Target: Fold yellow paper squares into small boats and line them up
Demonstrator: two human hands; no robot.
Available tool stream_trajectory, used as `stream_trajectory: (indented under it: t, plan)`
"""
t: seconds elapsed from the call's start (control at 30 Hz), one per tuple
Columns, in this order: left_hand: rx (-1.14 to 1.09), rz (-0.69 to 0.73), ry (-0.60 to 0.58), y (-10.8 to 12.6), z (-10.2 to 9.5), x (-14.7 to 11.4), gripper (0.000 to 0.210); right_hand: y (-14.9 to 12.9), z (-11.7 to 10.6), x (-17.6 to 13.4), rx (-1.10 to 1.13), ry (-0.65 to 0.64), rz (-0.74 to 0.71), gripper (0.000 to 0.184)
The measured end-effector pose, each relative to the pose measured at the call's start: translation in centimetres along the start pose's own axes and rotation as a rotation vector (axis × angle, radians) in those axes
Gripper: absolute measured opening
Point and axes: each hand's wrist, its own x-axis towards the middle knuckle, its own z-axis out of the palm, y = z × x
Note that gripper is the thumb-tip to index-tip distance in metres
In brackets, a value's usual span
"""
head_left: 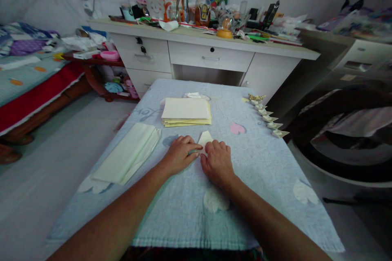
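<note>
A small piece of folded paper (204,138), cream-white with a pointed top, lies on the cloth-covered table between my hands. From its left side, my left hand (181,154) pinches the lower edge with thumb and forefinger. My right hand (218,161) presses on the right part with curled fingers, hiding much of the sheet. Just beyond is a stack of paper sheets (186,109), white on top with yellow ones below. To the left lies a pile of larger folded pale sheets (127,153). Several small folded paper boats (270,118) stand in a row along the right edge.
The blue patterned tablecloth (171,212) covers the table. Behind it stands a white desk (211,55) crowded with jars, bags and small items. A washing machine (352,130) is close on the right, and a bed (33,81) is on the left.
</note>
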Motion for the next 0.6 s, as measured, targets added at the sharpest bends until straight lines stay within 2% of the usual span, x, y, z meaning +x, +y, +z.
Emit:
stream_trajectory:
  t: [0.4,0.47,0.6]
  plan:
    - [0.002,-0.013,-0.008,-0.1,0.1,0.1,0.029,0.3,-0.3,-0.2,-0.010,-0.024,0.011,0.024]
    - [-0.001,-0.013,-0.010,-0.1,0.1,0.1,0.029,0.8,-0.6,-0.3,0.009,-0.031,0.014,0.031]
    - [-0.002,-0.015,-0.012,-0.2,0.2,0.1,0.030,2.4,-0.8,-0.5,0.038,-0.046,0.016,0.056]
